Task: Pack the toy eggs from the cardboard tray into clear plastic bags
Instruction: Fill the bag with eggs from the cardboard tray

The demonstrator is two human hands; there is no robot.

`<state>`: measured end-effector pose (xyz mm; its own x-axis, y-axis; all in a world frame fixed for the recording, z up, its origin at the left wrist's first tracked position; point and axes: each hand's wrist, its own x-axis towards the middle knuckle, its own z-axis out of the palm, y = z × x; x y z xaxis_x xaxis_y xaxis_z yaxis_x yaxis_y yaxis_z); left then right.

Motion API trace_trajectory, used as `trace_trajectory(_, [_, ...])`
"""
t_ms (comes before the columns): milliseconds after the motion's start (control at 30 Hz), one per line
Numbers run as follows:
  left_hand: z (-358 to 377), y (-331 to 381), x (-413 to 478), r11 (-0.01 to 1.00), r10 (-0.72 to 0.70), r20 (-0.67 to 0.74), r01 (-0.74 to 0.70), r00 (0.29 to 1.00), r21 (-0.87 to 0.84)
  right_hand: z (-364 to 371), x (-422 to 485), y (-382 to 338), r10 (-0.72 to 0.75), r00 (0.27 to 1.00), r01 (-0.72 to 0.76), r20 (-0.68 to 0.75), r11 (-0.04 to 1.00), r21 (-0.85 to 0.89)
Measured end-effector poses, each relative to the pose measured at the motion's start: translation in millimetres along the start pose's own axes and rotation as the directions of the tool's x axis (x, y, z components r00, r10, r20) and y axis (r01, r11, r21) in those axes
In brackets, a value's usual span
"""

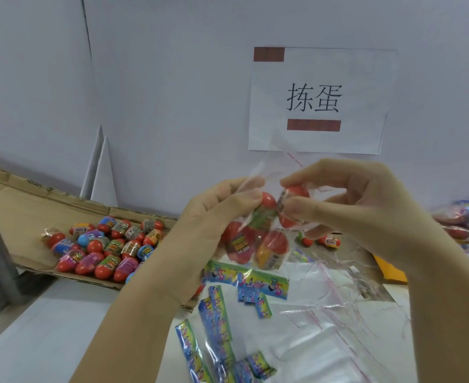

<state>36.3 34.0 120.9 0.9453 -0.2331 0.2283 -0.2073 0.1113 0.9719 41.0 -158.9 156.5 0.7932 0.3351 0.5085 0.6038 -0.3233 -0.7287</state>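
The left hand (216,217) pinches the thin, slippery bag (257,172) by its mouth. The right hand (366,211) pinches a egg (297,193) there (light, hard, glossy-wrapped, probably), best gripped round its middle.

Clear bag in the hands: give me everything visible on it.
The clear plastic bag is thin, glossy, crinkled film with a red line near its mouth. It is held up above the table, mouth upward. The left hand pinches its upper edge; the right hand holds a red toy egg at the opening. Several label-wrapped toy eggs sit bunched in its bottom.
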Motion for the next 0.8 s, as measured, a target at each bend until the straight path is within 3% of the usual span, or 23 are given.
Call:
trace_trajectory(133, [-2,2,-3,0.999,0.042,0.14,-0.038,0.989,-0.027,0,2,1,-0.028,0.997,0.034,-0.074,0.996,0.087])
trace_trajectory(267, [1,-3,-1,0.996,0.07,0.046,-0.072,0.997,0.059,6,4,2,-0.044,0.988,0.062,-0.148,0.991,0.116])
trace_trajectory(367, [1,-4,1,0.997,0.077,-0.017,-0.077,0.997,0.004,16,6,2,-0.044,0.966,0.091,-0.253,0.98,0.178])
trace_trajectory(433, [1,-1,-1,0.994,0.106,-0.014,-0.107,0.994,-0.027,23,8,4,0.037,0.949,0.051,-0.312,0.962,0.267])
trace_trajectory(500, [1,3,-3,0.992,0.127,0.0,-0.127,0.992,-0.006,28,10,5,0.19,0.951,-0.087,-0.243,0.921,0.379])
trace_trajectory(567, [2,4,-3,0.99,0.139,0.003,-0.139,0.99,0.02,33,12,5,0.246,0.959,-0.157,-0.141,0.874,0.461])
trace_trajectory(733, [0,3,-1,0.989,0.144,-0.076,-0.143,0.987,0.021,38,13,6,0.186,0.967,-0.058,-0.177,0.83,0.554])
trace_trajectory(800, [-2,3,-3,0.991,0.131,-0.046,-0.13,0.99,0.008,39,13,6,0.162,0.969,-0.023,-0.185,0.808,0.589])
